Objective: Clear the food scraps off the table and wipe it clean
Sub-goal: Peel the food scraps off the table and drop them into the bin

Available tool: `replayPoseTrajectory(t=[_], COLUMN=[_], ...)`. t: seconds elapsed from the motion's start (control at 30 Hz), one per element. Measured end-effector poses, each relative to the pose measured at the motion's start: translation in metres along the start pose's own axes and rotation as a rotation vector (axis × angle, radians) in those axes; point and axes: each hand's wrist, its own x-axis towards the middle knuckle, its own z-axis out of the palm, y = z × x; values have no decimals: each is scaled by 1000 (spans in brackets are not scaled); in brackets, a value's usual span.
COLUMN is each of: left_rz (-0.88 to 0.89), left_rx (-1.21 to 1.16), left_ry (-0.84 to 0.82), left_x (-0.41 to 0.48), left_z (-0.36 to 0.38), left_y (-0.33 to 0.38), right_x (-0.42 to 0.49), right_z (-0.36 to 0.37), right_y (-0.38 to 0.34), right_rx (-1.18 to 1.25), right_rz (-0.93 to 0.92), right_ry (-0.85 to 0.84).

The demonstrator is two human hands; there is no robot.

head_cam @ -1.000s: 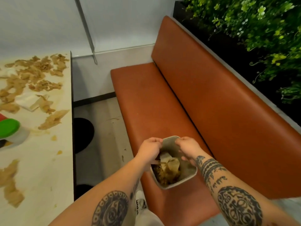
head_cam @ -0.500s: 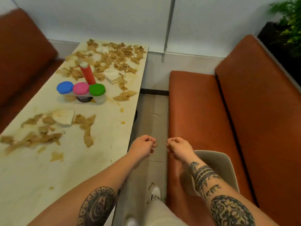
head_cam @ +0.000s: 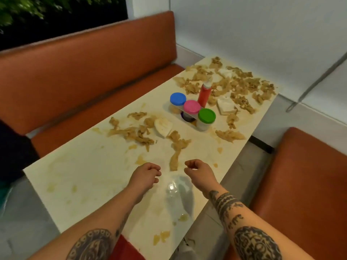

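Brown food scraps lie over the cream table [head_cam: 90, 166]: a long strip [head_cam: 175, 156] just beyond my hands, a cluster [head_cam: 135, 132] at mid-table, and a dense spread [head_cam: 234, 83] at the far end. Crumpled white napkins [head_cam: 163, 125] [head_cam: 226, 106] sit among them, and greasy smears mark the near half. My left hand [head_cam: 146, 175] and my right hand [head_cam: 200, 172] hover side by side over the near part of the table. Their fingers hang loosely curled and hold nothing. The scrap bin is out of view.
A condiment rack at mid-table holds jars with blue [head_cam: 177, 99], pink [head_cam: 191, 106] and green [head_cam: 206, 115] lids, with a red squeeze bottle [head_cam: 204, 94] behind. Orange benches flank the table on the left [head_cam: 75, 72] and right [head_cam: 300, 175]. A white wall closes the far end.
My view has swung from the bin on the right bench to the table. Both hands left the bin's rim and now hover empty over the table near the long scrap strip.
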Motion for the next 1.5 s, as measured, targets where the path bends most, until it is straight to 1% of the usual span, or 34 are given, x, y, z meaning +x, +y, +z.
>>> replayPoseTrajectory(t=[0.13,0.27,0.43,0.5,0.53,0.6,0.7,0.83,0.9,0.97,1.03,1.13,1.2,1.27,1.33,1.37,1.43,1.5], left_rz=[-59,-99,-126,-136,-137,-130,-106,-30,23,66,103,189,242,245,191,164,124,106], left_rx=[-73,-115,-138,-141,-144,-157,-148,19,118,180,159,38,-47,-172,-308,-347,-356,-319], left_ry=[109,171,236,262,272,297,362,444,460,481,500,484,421,221,0,-74,-139,-115], left_x=[22,42,69,79,83,91,102,116,120,125,129,128,125,120,120,120,119,117], left_z=[-21,-24,-23,-22,-21,-19,-16,-13,-10,-7,-3,10,21,33,43,47,54,56], left_y=[-2,3,12,14,14,16,19,27,33,38,42,48,57,68,75,77,78,78], right_x=[61,113,141,145,146,146,143,142,145,149,151,154,157,158,161,163,165,167], right_z=[7,9,23,29,31,30,21,3,-5,-12,-18,-23,-23,-20,-16,-14,-10,-7], right_y=[-17,-28,-26,-16,-10,-3,-7,-25,-35,-45,-56,-68,-75,-81,-84,-85,-86,-85], right_rx=[-302,-548,-829,-883,-849,-690,-452,-188,-94,-17,61,208,292,372,411,417,399,338], right_rz=[-90,-141,-191,-241,-263,-290,-290,-199,-213,-257,-279,-215,-148,-87,-51,-44,-40,-52], right_ry=[-63,-106,-187,-195,-204,-229,-204,-138,-108,-114,-158,-251,-287,-325,-347,-351,-335,-290])
